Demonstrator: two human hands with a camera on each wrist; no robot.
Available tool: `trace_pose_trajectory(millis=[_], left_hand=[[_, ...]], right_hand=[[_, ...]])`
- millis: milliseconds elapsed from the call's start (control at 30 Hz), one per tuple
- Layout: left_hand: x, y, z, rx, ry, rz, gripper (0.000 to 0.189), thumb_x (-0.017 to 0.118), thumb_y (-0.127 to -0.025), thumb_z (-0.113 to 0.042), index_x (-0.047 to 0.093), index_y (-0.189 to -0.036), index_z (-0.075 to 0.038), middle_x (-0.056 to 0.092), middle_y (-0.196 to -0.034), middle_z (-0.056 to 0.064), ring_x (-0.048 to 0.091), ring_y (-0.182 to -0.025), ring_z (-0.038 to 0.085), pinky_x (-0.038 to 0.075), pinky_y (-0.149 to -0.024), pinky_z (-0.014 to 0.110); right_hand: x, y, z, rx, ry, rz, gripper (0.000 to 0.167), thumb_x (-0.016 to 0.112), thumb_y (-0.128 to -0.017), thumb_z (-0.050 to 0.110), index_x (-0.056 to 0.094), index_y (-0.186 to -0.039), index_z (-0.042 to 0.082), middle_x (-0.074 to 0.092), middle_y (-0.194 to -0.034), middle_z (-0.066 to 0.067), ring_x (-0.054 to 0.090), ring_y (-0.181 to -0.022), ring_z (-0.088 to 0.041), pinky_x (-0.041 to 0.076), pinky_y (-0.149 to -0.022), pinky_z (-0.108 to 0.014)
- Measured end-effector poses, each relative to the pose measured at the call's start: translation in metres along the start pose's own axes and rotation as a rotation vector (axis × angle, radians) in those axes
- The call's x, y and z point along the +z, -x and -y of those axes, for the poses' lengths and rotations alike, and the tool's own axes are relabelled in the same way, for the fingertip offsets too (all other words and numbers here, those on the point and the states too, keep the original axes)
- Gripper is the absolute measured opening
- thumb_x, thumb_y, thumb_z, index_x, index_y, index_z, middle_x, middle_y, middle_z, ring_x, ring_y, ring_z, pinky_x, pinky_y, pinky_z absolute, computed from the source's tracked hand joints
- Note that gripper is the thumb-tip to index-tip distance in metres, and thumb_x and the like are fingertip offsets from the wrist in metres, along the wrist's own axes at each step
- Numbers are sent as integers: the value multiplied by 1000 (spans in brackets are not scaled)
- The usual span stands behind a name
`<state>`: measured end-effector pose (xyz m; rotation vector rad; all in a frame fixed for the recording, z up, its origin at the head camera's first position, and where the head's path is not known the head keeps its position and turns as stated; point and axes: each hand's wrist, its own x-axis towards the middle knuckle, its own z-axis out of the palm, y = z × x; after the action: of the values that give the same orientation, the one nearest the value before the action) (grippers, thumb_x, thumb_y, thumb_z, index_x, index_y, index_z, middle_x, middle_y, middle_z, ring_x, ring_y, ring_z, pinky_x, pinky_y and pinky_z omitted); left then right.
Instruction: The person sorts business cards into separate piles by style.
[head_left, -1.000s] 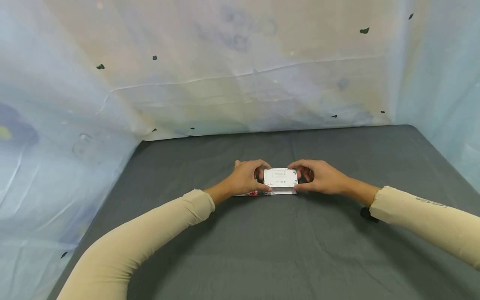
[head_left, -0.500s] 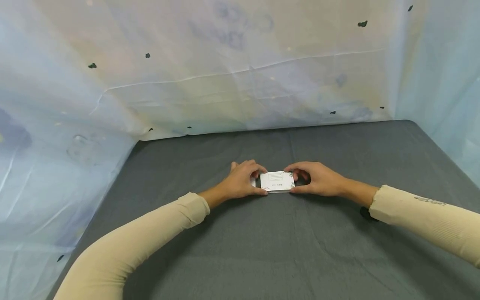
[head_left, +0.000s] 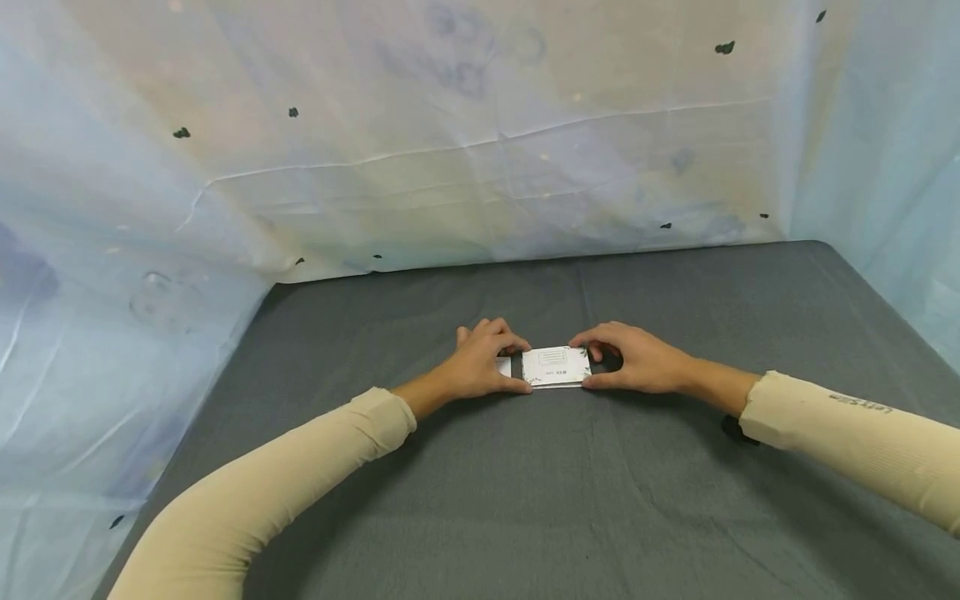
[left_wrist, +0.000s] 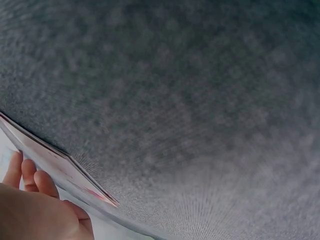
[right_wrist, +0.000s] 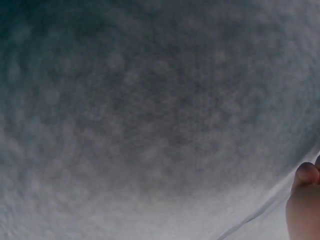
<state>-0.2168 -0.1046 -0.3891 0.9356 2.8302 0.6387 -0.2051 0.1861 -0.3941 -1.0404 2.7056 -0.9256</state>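
Note:
A white card (head_left: 557, 367), printed with small text and leafy corners, lies flat in the middle of the head view. Just below its near edge shows the thin white edge of another card under it. The left hand (head_left: 476, 365) holds the card's left corners between thumb and fingertips. At the right corners, the thumb and index finger of the right hand (head_left: 637, 360) grip it the same way. A second white piece (head_left: 504, 367) peeks out beneath the left palm. In the left wrist view, a flat card with pinkish-red print (left_wrist: 60, 165) lies close by the fingers.
A dark grey cloth (head_left: 540, 492) covers the table. Pale patterned fabric (head_left: 450, 150) hangs behind it and along both sides. A black item (head_left: 738, 429) shows under the right wrist by the cuff.
The printed card has come down onto the white one beneath it, both hands still gripping its ends. The left hand has shifted slightly left, uncovering the second white piece's right end.

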Motion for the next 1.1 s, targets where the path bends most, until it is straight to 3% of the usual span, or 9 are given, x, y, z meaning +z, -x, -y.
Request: trace_pose_trajectory(millis=[633,833,1100], left_hand=[[-5,6,-2,-14,-36,23,55,84,-75,-50,70,-123,-26,55,-106,-5,40,-89,13,18,-82,41],[-4,9,-1,-40,-41,35,55,84,-75,-50,69,-123,-28,56,-107,-5,39,-93,14,18,-83,42],[-2,6,-4,-26,-64,54,60,82,-76,-54,66,-128,-28,55,-109,-5,39,-99,16,19,-84,44]], right_hand=[[4,-3,0,7,0,31,52,79,-85,38,62,-130,20,51,-92,4,42,-78,-10,35,-71,-28],[7,-5,3,17,-1,61,54,78,-85,41,62,-131,19,50,-93,3,42,-78,-11,35,-71,-28],[7,1,3,31,31,46,56,77,-86,41,61,-133,16,49,-92,4,40,-77,-11,34,-70,-28]])
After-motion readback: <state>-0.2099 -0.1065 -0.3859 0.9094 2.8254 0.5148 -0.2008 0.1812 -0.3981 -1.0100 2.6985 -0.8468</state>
